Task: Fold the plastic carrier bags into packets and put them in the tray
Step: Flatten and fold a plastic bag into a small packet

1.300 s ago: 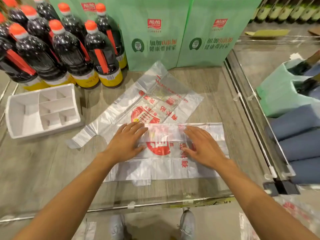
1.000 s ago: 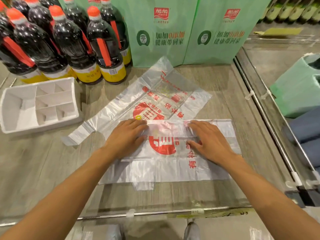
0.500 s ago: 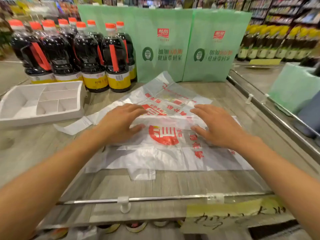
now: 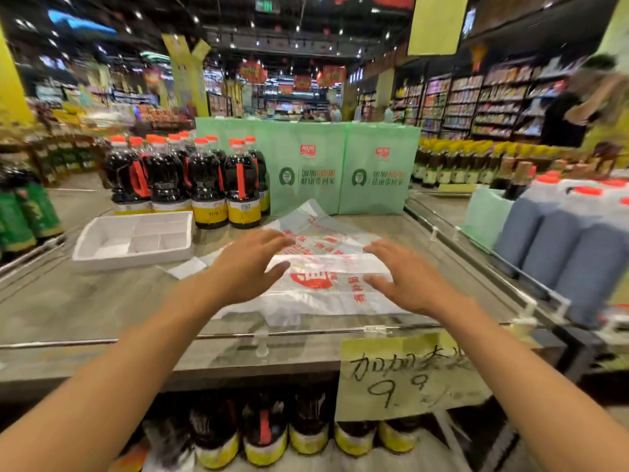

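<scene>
Step in hand: folding. Left hand [image 4: 250, 267] and right hand [image 4: 406, 279], fingers spread and holding nothing, hover over the carrier bag [image 4: 326, 296] lying right of the foam tray [image 4: 136, 258]. The next move likely calls for another, narrower fold.

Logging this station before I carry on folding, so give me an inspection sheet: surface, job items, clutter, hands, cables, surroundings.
Surface: wood-grain shelf top.
Job's things: near bag partly folded; far bag flat behind it; white tray at left, no packets seen inside.
Clutter: sauce bottles, green paper bags, handwritten price sign.
Hands: left hand and right hand open, over the near bag.
Cables: nothing seen.
Surroundings: blurred supermarket aisles; person at right.
</scene>
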### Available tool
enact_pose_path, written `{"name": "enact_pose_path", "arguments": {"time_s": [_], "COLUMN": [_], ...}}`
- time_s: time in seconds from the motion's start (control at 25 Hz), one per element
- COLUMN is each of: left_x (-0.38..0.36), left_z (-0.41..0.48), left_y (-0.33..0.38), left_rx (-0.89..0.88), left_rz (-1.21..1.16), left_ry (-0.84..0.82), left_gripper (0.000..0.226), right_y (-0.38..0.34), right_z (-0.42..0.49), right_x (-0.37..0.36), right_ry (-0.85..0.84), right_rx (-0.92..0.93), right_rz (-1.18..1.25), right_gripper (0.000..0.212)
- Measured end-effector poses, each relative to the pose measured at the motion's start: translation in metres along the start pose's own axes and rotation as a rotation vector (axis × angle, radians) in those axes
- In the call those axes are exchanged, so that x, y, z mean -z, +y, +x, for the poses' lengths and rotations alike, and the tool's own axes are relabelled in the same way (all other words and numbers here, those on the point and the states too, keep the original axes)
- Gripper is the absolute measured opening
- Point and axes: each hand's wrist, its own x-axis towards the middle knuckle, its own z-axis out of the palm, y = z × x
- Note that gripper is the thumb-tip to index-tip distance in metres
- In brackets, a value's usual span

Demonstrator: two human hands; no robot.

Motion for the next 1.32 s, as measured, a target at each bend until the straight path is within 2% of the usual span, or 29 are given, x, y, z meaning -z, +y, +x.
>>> {"name": "enact_pose_path", "arguments": {"time_s": [0.32,0.6,0.76,0.92,1.04,1.32], "left_x": [-0.008,-0.038,-0.059,-0.077,-0.087,-0.101], "left_z": [0.002,0.012,0.021,0.027,0.031,0.064], "left_y": [0.012,-0.01,-0.018,-0.022,-0.028,-0.043], "left_rx": [0.042,0.105,0.133,0.039,-0.035,0.028], "left_rz": [-0.049,-0.182,-0.264,-0.218,-0.148,-0.097], "left_ry": [-0.154,-0.355,-0.482,-0.542,-0.564,-0.517], "left_gripper": [0.055,0.036,0.037,0.049,0.06,0.088], "right_y": [0.012,0.014,0.012,0.014,0.017,0.024], "right_z": [-0.011,0.02,0.036,0.047,0.057,0.099], "right_x": [-0.012,-0.03,-0.04,-0.055,-0.062,-0.075], "right_ry": [-0.161,-0.304,-0.375,-0.412,-0.433,-0.525], "right_rx": [-0.03,-0.075,-0.06,-0.013,0.021,0.065], "right_rz": [0.04,0.092,0.072,0.058,0.057,0.011], "right_gripper": [0.059,0.058,0.051,0.049,0.058,0.075]}}
